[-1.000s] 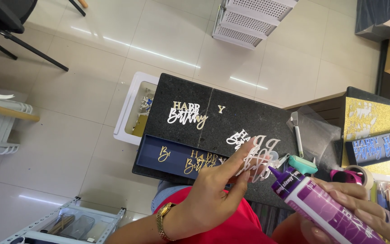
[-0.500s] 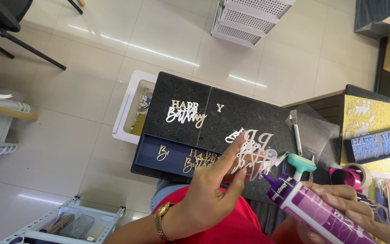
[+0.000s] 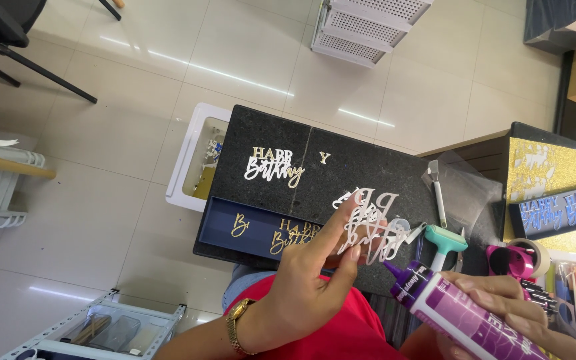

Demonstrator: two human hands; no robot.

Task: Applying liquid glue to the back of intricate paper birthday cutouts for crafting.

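Observation:
My left hand (image 3: 315, 277) pinches a white script cut-out (image 3: 369, 223) and holds it up over the black work slab (image 3: 368, 173). My right hand (image 3: 515, 310) grips a purple glue bottle (image 3: 458, 317), whose dark nozzle points up-left just under the cut-out, a short gap apart. A gold lettering cut-out (image 3: 273, 167) and a single gold letter (image 3: 325, 158) lie on the slab. A dark blue sheet (image 3: 258, 230) with gold letters stuck on it lies along the slab's near left edge.
A white bin (image 3: 191, 160) sits left of the slab. A craft knife (image 3: 437, 193), a teal roller (image 3: 445, 240), pink tape dispenser (image 3: 511, 260) lie to the right. Gold glitter sheet (image 3: 551, 173) and blue lettered strip (image 3: 558, 210) lie far right. Wire trays rest on the tiled floor.
My left hand lifted the white cut-out slightly up and right. The glue bottle shifted, its nozzle now closer under the cut-out.

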